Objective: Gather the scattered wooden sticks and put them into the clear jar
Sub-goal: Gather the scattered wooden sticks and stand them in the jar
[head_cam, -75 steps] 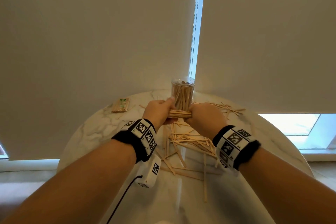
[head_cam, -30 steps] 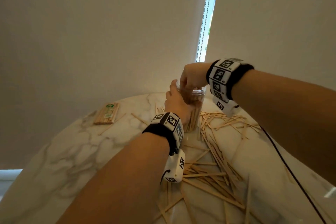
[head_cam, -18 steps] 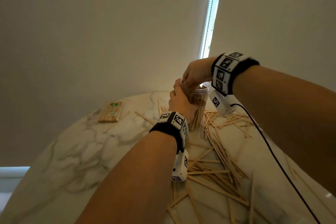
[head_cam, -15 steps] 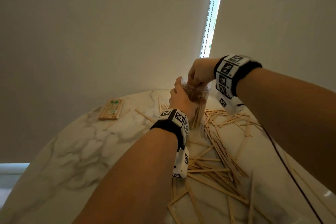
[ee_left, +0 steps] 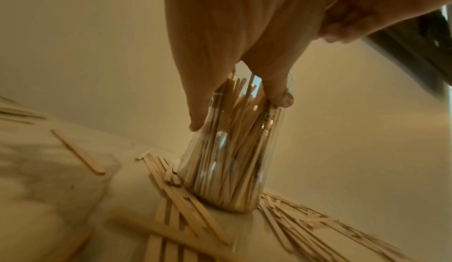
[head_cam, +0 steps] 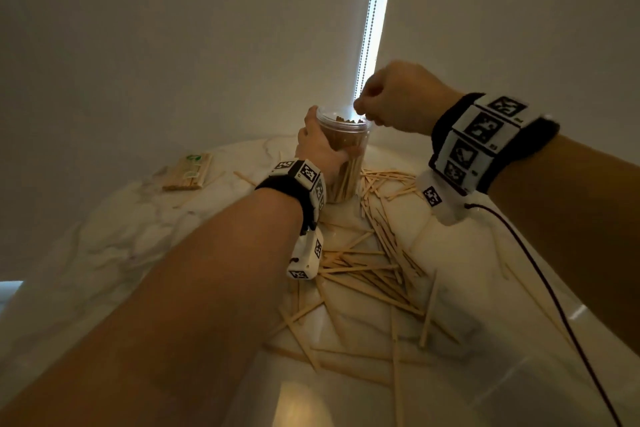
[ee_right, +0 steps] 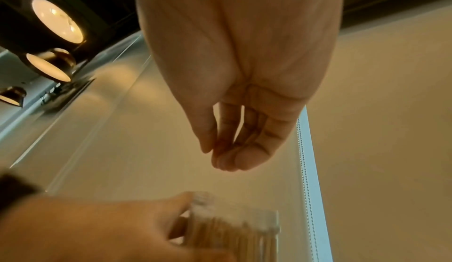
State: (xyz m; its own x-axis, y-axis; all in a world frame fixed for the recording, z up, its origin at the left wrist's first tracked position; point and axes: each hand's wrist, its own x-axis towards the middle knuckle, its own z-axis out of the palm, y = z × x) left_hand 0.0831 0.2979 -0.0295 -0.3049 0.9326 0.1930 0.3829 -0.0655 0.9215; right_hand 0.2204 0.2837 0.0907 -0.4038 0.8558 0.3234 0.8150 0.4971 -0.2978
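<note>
Jar (head_cam: 353,149) mid-frame well filled, left hand (head_cam: 317,149) gripping; right hand (head_cam: 398,97) above rim, bunched, seemingly empty; many sticks (head_cam: 372,270) loose lower centre.

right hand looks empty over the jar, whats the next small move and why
Probably lower the right hand to the loose sticks beside the jar and gather a bunch: its fingers hold no stick, many lie scattered, and the left hand grips the jar.
</note>
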